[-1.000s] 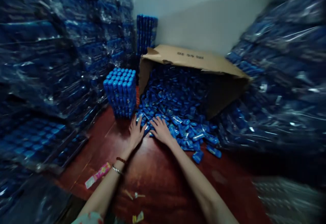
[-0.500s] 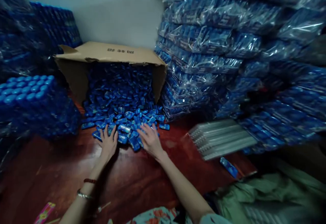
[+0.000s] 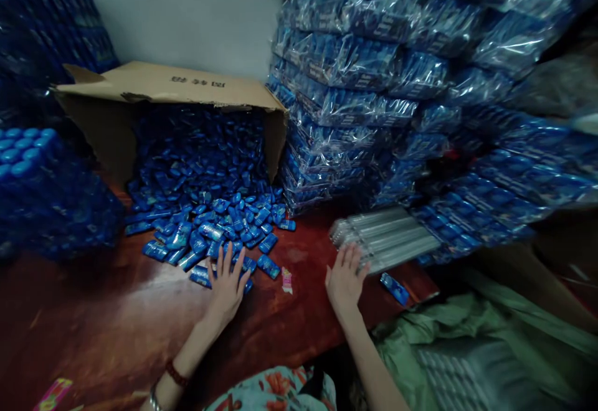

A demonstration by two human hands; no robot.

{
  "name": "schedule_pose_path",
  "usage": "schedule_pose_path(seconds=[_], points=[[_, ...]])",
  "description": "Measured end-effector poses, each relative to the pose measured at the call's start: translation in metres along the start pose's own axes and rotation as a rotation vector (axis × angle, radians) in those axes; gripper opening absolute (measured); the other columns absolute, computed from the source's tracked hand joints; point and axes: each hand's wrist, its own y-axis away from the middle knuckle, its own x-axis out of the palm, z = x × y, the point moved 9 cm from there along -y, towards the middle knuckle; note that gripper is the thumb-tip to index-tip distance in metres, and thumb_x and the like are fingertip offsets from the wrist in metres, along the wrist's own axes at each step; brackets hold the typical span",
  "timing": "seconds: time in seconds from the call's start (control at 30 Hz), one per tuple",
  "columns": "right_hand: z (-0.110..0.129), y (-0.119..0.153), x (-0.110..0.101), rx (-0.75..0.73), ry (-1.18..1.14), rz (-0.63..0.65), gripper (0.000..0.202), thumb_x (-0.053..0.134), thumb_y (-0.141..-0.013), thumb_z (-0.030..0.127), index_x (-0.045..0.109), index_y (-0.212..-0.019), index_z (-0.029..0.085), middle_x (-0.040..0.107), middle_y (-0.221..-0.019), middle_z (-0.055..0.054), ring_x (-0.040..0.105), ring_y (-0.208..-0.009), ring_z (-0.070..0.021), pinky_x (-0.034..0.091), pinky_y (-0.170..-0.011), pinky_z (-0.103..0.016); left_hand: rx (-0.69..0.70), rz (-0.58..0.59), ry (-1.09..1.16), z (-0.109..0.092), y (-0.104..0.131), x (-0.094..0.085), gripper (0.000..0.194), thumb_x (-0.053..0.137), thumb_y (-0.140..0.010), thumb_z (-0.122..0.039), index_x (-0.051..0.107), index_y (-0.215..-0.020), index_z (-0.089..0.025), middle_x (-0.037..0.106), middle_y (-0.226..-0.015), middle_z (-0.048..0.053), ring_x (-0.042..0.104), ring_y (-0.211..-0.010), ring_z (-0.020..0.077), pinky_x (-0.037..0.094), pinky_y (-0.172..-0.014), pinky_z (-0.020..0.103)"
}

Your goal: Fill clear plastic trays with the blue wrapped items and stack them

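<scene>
Surface: dark red wooden floor (image 3: 116, 330), walled by wrapped blue stacks (image 3: 374, 87).
Left grip (image 3: 227, 286): flat, fingers spread, holding nothing, resting on small blue wrapped packets (image 3: 210, 231).
Right grip (image 3: 344, 277): open, empty, fingertips at clear plastic tube bundle (image 3: 387, 240), long axis running right.
Nearer hand: right.

A pale grey-white wall (image 3: 187, 18) closes the back of the room, plain and evenly lit, dim overall. Below it runs a glossy dark red wooden floor (image 3: 116, 330), which catches soft reflections. To the right of the wall, stacked plastic-wrapped blue packs (image 3: 374, 87) rise out of view; to its left, another blue stack (image 3: 51, 43) stands against it. A crumpled green cloth (image 3: 467, 324) lies on the floor under the right stack.
</scene>
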Motion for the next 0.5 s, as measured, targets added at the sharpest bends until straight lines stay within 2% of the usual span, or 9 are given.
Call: schedule_pose_path(seconds=[0.07, 0.17, 0.23, 0.3, 0.37, 0.5], points=[[0.006, 0.003, 0.001, -0.034, -0.001, 0.023, 0.063, 0.042, -0.084, 0.020, 0.026, -0.139, -0.007, 0.014, -0.149, -0.027, 0.004, -0.140, -0.0363, 0.009, -0.109, -0.059, 0.031, 0.023, -0.010, -0.007, 0.013, 0.006, 0.044, 0.036, -0.094, -0.033, 0.040, -0.137, -0.025, 0.027, -0.150, 0.012, 0.016, -0.140, 0.0306, 0.013, -0.108, 0.060], [-0.001, -0.001, 0.004, -0.031, 0.005, 0.041, 0.065, 0.044, -0.083, 0.020, 0.024, -0.141, -0.004, 0.013, -0.149, -0.027, 0.005, -0.140, -0.0363, 0.009, -0.108, -0.060, 0.042, 0.044, 0.019, -0.008, 0.027, 0.010, 0.044, 0.035, -0.094, -0.031, 0.039, -0.138, -0.025, 0.026, -0.150, 0.013, 0.016, -0.140, 0.0313, 0.017, -0.107, 0.061], [-0.009, -0.005, 0.008, -0.030, 0.016, 0.049, 0.066, 0.047, -0.082, 0.019, 0.026, -0.141, 0.000, 0.013, -0.149, -0.027, 0.007, -0.139, -0.0375, 0.009, -0.107, -0.060, 0.054, 0.033, 0.065, -0.011, 0.028, 0.009, 0.044, 0.036, -0.094, -0.030, 0.040, -0.138, -0.024, 0.026, -0.150, 0.014, 0.016, -0.140, 0.0312, 0.019, -0.107, 0.060], [-0.012, -0.007, 0.013, -0.056, 0.029, 0.066, 0.065, 0.048, -0.081, 0.016, 0.029, -0.141, 0.002, 0.017, -0.148, -0.027, 0.011, -0.139, -0.0369, 0.008, -0.108, -0.058, 0.104, 0.030, 0.141, -0.024, 0.018, 0.008, 0.043, 0.037, -0.094, -0.028, 0.041, -0.137, -0.024, 0.029, -0.149, 0.013, 0.016, -0.140, 0.0298, 0.020, -0.107, 0.058], [-0.009, -0.003, 0.018, -0.104, 0.037, 0.089, 0.062, 0.047, -0.081, 0.014, 0.032, -0.140, 0.002, 0.025, -0.146, -0.028, 0.017, -0.138, -0.0345, 0.008, -0.110, -0.053, 0.203, 0.049, 0.254, -0.051, 0.002, 0.007, 0.042, 0.038, -0.093, -0.026, 0.043, -0.135, -0.025, 0.031, -0.148, 0.011, 0.017, -0.140, 0.0279, 0.021, -0.108, 0.056], [-0.007, 0.006, 0.021, -0.100, 0.019, 0.090, 0.062, 0.048, -0.081, 0.019, 0.033, -0.140, 0.003, 0.038, -0.140, -0.025, 0.029, -0.134, -0.0311, 0.010, -0.110, -0.047, 0.372, 0.165, 0.553, -0.126, -0.038, 0.013, 0.038, 0.040, -0.092, -0.024, 0.049, -0.129, -0.025, 0.038, -0.144, 0.010, 0.027, -0.137, 0.0248, 0.024, -0.110, 0.051]])
